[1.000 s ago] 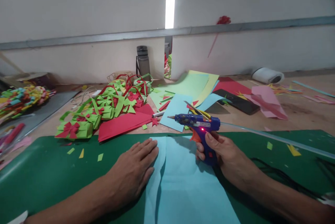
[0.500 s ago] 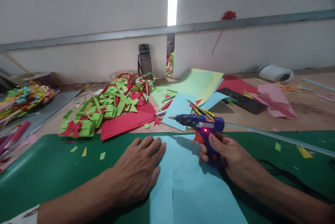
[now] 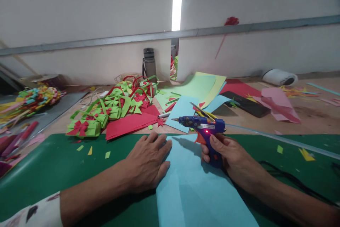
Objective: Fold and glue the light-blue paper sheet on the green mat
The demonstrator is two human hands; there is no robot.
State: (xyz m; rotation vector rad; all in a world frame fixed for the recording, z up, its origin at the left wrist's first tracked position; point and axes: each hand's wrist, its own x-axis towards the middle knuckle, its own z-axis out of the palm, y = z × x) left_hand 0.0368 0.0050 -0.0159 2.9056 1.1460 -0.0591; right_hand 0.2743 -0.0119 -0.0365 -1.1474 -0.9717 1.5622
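My left hand [image 3: 147,161] lies flat, fingers stretched out, on the left edge of a light blue paper sheet [image 3: 196,188]. That sheet rests on a green cutting mat [image 3: 58,170]. My right hand [image 3: 225,154] is wrapped round the handle of a blue glue gun [image 3: 203,126]. The gun is held upright above the sheet's far edge, nozzle pointing left, a red light glowing on its body. A clear glue stick [image 3: 278,139] sticks out of its back to the right.
Behind the mat lie green and red paper bows and baskets [image 3: 114,108], red paper [image 3: 130,122], loose coloured sheets [image 3: 196,89], a black phone [image 3: 244,103], pink paper [image 3: 278,103], a grey bottle [image 3: 149,63] and a tape roll [image 3: 278,77]. Markers [image 3: 18,138] lie far left.
My left hand has slid a little forward and right along the blue sheet's edge. The glue gun stays held in much the same place. The view has shifted slightly.
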